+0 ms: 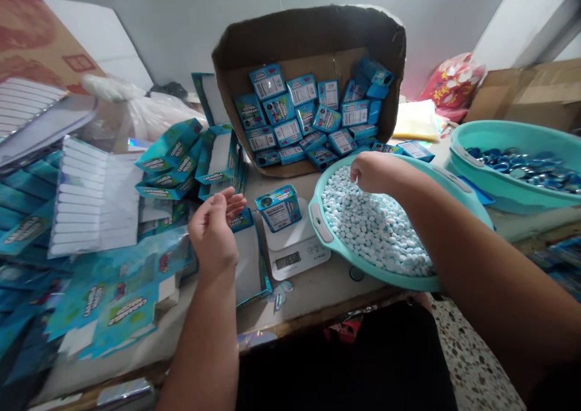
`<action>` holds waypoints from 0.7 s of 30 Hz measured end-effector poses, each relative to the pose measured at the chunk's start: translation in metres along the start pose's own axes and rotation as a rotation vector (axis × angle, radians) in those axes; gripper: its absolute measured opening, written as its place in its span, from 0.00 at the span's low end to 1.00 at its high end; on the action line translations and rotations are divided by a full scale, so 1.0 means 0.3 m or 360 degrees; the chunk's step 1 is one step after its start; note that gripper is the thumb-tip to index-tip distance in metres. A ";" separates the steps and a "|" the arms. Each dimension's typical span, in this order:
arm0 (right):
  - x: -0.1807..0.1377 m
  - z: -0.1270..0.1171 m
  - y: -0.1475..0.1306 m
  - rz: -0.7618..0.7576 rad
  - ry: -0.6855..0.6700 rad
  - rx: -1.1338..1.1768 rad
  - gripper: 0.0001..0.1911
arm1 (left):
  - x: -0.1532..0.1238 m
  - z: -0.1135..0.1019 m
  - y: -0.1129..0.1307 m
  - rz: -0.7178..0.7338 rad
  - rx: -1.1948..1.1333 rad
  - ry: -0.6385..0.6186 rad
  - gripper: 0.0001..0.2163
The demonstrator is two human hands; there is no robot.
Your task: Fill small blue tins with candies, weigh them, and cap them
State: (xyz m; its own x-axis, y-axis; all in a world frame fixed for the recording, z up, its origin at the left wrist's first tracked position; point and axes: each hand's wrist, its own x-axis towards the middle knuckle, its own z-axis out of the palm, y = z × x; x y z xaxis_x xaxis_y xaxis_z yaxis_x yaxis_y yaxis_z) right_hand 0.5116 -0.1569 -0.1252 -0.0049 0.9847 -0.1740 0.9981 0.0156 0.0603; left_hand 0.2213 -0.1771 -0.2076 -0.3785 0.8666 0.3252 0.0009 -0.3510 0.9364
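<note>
Flattened blue cartons [122, 314] at near left of surface [313, 293]; second teal basin [512, 199] with blue discs at right. Cardboard box [308, 60] full of blue cartons stands close behind the work area, blocking straight back; red bag [454, 81] farther off. Between the hands: white digital scale [299, 256], upright small carton [279, 210] on it. Left hand [216, 226] empty, fingers loosely bent, just left of that carton, apart. White candies [381, 229] fill teal basin [324, 230] right of scale; right hand [374, 172] over them, fingers curled, can't tell if grasping any.
</note>
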 end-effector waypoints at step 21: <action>0.006 -0.016 -0.006 -0.0004 -0.0652 0.3024 0.27 | -0.026 0.352 0.213 0.2360 0.1561 -0.0889 0.16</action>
State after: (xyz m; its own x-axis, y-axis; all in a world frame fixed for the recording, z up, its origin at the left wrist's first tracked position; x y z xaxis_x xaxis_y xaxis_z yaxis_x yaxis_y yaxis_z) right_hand 0.5096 -0.1543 -0.1208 -0.2742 0.8871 -0.3714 -0.2453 -0.4380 -0.8649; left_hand 0.3221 -0.1687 -0.1362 0.7398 0.1563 0.6544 0.5469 -0.7062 -0.4495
